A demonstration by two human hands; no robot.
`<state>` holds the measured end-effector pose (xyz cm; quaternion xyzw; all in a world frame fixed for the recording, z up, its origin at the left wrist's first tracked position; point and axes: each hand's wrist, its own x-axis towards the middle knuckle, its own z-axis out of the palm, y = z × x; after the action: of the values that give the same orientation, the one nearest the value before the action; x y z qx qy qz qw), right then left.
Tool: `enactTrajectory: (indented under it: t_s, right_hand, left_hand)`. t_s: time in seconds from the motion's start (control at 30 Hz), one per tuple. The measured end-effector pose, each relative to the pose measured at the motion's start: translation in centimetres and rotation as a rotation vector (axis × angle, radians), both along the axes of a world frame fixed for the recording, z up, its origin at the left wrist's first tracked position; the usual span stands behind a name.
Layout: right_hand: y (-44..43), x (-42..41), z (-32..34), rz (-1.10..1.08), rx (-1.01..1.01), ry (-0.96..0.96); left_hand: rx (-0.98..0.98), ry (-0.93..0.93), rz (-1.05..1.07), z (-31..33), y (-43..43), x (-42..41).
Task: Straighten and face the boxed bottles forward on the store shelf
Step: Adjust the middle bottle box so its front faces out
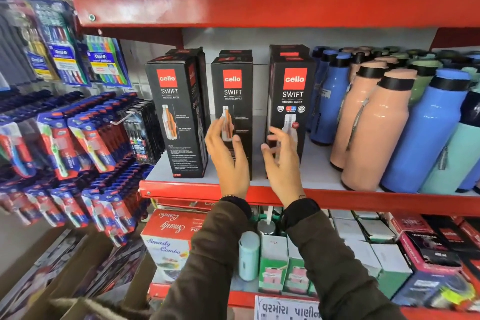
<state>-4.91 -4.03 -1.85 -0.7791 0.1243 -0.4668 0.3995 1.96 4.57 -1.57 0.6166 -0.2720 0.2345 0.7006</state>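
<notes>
At nine o'clock of the view, toothbrush packs [78,143] hang in dense rows on pegs, crowding right up to the left end of the red shelf [181,191]. On that shelf stand three rows of black boxed bottles. The left box [179,117] sits at about eleven o'clock from the hands; it is turned slightly, showing its front and its right side panel, with another box behind it. The middle box [235,96] faces forward, its lower half hidden by the left hand [228,156]. That hand is spread wide, fingers up, in front of the box; whether it touches the carton I cannot tell. The right box [292,101] stands at one o'clock from the hands, also facing forward, more boxes behind it. The right hand [281,161] is open too, fingers loosely curled before the box's lower left corner, holding nothing; contact is unclear. Both dark sleeves [324,262] rise from six o'clock across the lower shelf.

At three o'clock, loose bottles press near the right box: blue bottles [324,101] just beside it, then peach bottles [374,132], with more blue and green ones beyond. Below, at five o'clock, small cartons [363,236] fill the lower shelf; at seven o'clock sits a red "Smarty Combo" box [168,239].
</notes>
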Motion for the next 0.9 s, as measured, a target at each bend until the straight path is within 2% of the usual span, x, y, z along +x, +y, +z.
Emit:
enactTrajectory:
  t_s: [0.1,0.2,0.37,0.67,0.9]
  right_hand:
    - [0.9,1.5,-0.3,0.092,0.087,0.15]
    - [1.8,2.5,-0.4,0.146,0.158,0.268]
    - [2.9,3.9,-0.9,0.137,0.184,0.262]
    - [3.3,4.7,-0.9,0.032,0.164,0.182]
    - [3.3,5.3,-0.1,-0.069,0.215,0.092]
  left_hand:
    - [0.075,0.153,-0.082,0.1,1.3,1.4]
    - [0.111,0.362,-0.277,0.4,2.4,2.3]
    - [0.079,0.507,-0.421,-0.3,3.1,4.2]
    - [-0.105,0.478,-0.467,0.1,4.7,4.4]
    - [-0.14,0.443,-0.436,0.0,5.1,4.6]
